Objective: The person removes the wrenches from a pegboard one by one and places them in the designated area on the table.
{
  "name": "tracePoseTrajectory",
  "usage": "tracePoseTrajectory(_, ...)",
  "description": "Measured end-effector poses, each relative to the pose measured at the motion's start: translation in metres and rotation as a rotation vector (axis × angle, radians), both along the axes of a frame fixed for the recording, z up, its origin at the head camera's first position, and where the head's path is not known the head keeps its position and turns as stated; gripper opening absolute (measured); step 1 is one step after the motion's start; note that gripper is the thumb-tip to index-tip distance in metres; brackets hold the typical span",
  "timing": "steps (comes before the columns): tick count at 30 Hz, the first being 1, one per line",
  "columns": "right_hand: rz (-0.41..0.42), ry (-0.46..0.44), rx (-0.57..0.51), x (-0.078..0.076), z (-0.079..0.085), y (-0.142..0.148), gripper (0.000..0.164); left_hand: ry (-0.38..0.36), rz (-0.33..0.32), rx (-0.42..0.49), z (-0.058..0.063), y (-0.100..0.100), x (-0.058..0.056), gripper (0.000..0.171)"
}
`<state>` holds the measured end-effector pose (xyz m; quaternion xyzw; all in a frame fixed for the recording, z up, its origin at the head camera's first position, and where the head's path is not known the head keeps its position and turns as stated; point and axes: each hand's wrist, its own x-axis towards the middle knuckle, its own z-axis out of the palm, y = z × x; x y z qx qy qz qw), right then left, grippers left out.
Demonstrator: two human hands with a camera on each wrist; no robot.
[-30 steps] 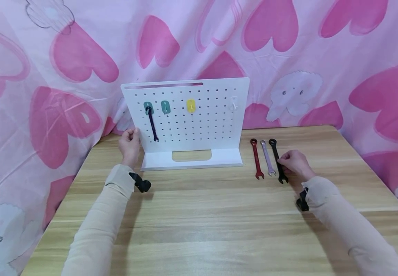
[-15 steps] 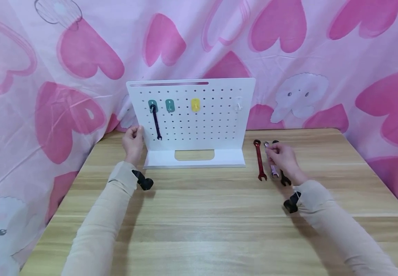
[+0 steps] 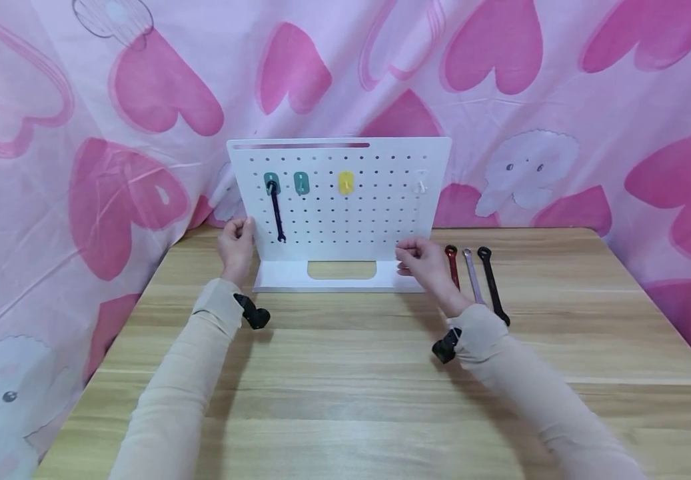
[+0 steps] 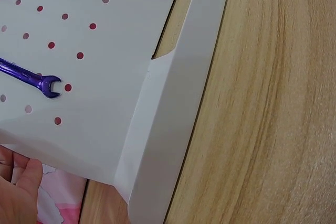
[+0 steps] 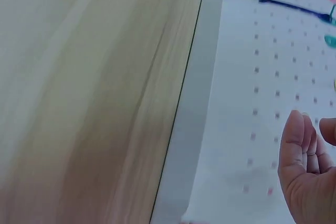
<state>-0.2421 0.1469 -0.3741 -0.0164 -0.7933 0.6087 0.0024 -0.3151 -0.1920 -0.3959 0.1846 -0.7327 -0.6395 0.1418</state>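
Note:
My left hand (image 3: 236,250) grips the left edge of a white pegboard (image 3: 375,230), thumb and fingers (image 4: 30,179) at the edge in the left wrist view. From the left one of two green hooks (image 3: 302,183) hangs a dark purple combination wrench (image 3: 278,217), open end down. My right hand (image 3: 429,265) is in front of the board's lower right part, holding nothing. In the right wrist view its fingers (image 5: 295,140) are loosely bent, the thumb apart from them. Right of the board lie a red wrench (image 3: 454,265), a silver wrench (image 3: 472,275) and a black wrench (image 3: 492,283), the first partly hidden by the right hand.
A yellow hook (image 3: 346,183) and a clear hook (image 3: 420,183) are also on the board. It stands on a wooden table (image 3: 333,373) by its flat white foot (image 3: 285,277). Behind hangs a pink curtain (image 3: 333,120) with hearts.
My right hand has moved left from the black wrench, across the other wrenches, to the front of the pegboard. The left hand stays at the board's edge. The head view has shifted slightly.

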Motion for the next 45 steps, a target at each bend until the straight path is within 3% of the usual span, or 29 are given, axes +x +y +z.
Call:
tracePoseTrajectory(11,0.040,-0.018,-0.073,-0.010,0.003,-0.059,0.019,0.011,-0.001,-0.002,-0.003,-0.002,-0.002,0.033)
tracePoseTrajectory(24,0.070,0.041,-0.176,-0.022,-0.002,-0.107,0.022,0.013,0.009,-0.035,-0.002,-0.002,-0.001,0.036)
tracePoseTrajectory(34,0.110,0.065,-0.167,-0.029,-0.001,-0.136,0.025,0.019,0.022,-0.039,-0.003,0.000,-0.002,0.035)
tracePoseTrajectory(45,0.065,0.072,-0.145,-0.038,0.001,-0.155,0.026,0.039,0.030,-0.043,-0.003,0.000,0.000,0.034)
